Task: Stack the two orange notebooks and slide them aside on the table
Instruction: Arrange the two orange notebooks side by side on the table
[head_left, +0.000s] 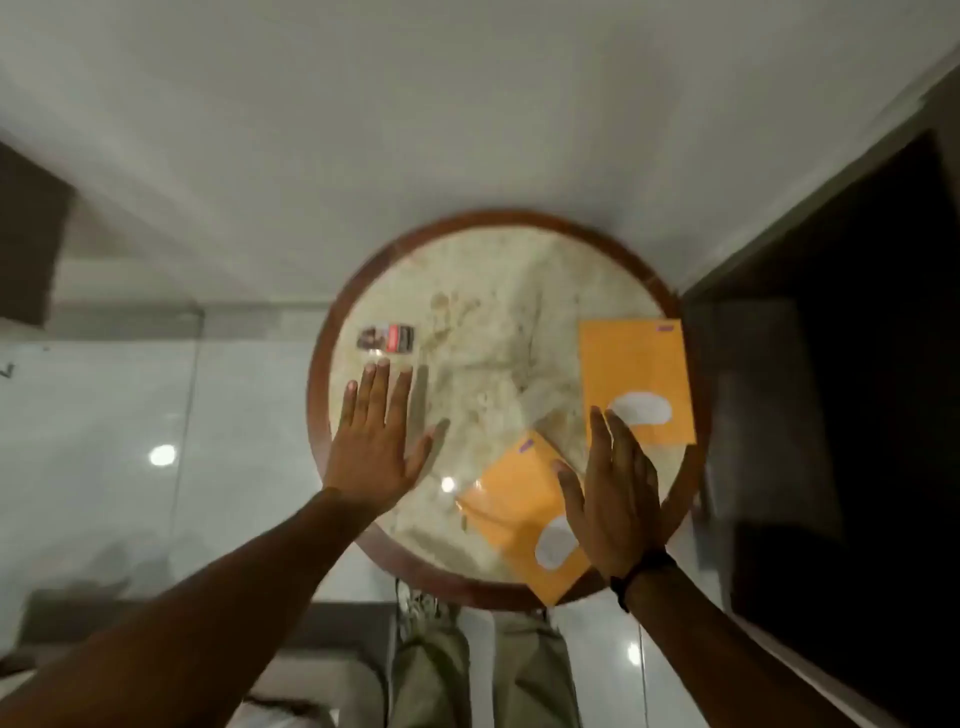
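Note:
Two orange notebooks lie apart on a round marble table (488, 291). One notebook (635, 371) sits at the right edge, nearly square to me. The other notebook (514, 512) lies tilted at the near right, its corner hanging over the rim. My right hand (610, 499) hovers flat with fingers spread, over the gap between the two notebooks, covering part of each. My left hand (375, 441) is flat and spread over the table's left side, holding nothing.
A small dark and red packet (388, 339) lies on the left part of the table, just beyond my left fingertips. The table has a brown wooden rim (317, 374). A dark doorway or cabinet (857, 364) stands to the right. My legs are below the near edge.

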